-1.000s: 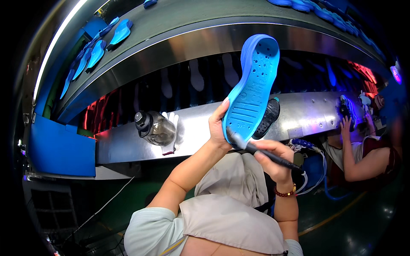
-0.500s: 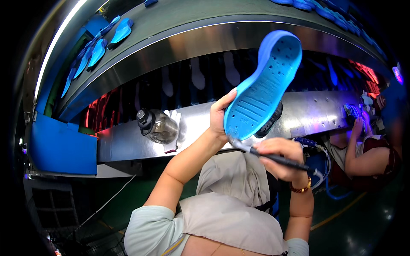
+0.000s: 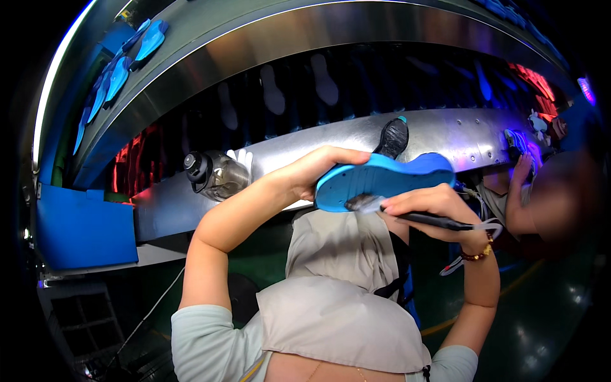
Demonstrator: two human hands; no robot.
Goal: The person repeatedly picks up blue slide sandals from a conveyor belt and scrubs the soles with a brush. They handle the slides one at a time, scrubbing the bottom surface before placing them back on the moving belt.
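Observation:
A bright blue shoe sole [image 3: 385, 180] is held up in front of me, lying almost sideways with its hollow side toward me. Its left end is gripped by my left hand [image 3: 318, 167], thumb along the upper edge and the other fingers hidden behind. My right hand [image 3: 436, 205] is closed round the black handle of a brush [image 3: 363, 203], with a pale tube running from the handle's back end. The brush's head is blurred and lies against the lower left part of the sole. Beyond the sole, a black shoe-shaped piece [image 3: 393, 137] rests on the metal bench [image 3: 439, 124].
A clear bottle with a black lid [image 3: 219, 175] stands on the bench's left, beside a white glove [image 3: 240, 158]. Blue soles [image 3: 118, 77] lie on the green conveyor belt [image 3: 191, 25]. At right, another person's hand [image 3: 523, 167] works under purple light.
The sole has tipped from upright to nearly sideways and come lower. My right hand and the brush have moved up and right, the brush head now against the sole. The view has shifted.

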